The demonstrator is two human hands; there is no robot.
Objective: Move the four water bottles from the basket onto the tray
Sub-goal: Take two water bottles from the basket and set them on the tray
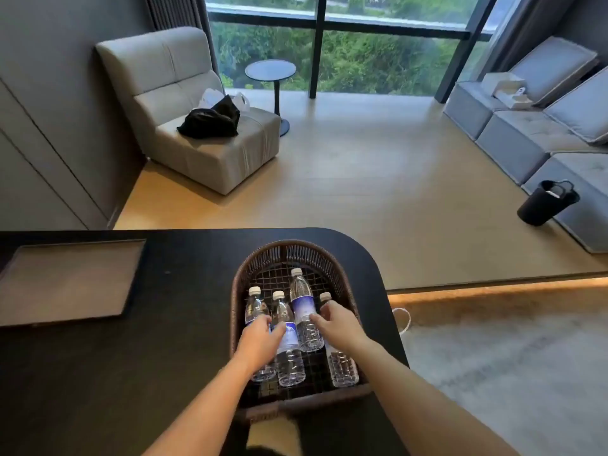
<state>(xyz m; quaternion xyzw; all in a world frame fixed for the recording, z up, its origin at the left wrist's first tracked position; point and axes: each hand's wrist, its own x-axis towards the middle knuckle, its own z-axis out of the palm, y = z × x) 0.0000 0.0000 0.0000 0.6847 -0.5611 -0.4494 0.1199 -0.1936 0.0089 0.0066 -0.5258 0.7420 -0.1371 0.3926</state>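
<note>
- the tray (pixel 65 281) lies flat on the dark table (pixel 164 357), far to the left and well apart from everything else on the tabletop; its grey inner face is bare.
- the brown woven basket (pixel 260 258) sits on the table near the rounded right corner, long side running away from the person.
- all four water bottles lie inside the basket on its mesh floor, white caps pointing away from the person.
- the leftmost bottle (pixel 255 307) lies against the basket's left wall, its lower half hidden under the left hand.
- the left hand (pixel 260 340) reaches in from below, fingers curled loosely over the leftmost bottle and touching the second bottle (pixel 289 360); whether it has a firm hold on either i cannot tell.
- the third bottle (pixel 304 311) lies a bit further from the person than the others, its blue label facing up, just beside the second bottle.
- the right hand (pixel 339 324) comes in from the lower right, fingers bent and partly spread, fingertips touching the third bottle's side; it covers the middle of the rightmost bottle (pixel 343 370), and i cannot tell if it grips one.
- beyond the table, a grey armchair (pixel 197 103) stands on the pale floor to the left, and a dark bin (pixel 546 205) to the right.
</note>
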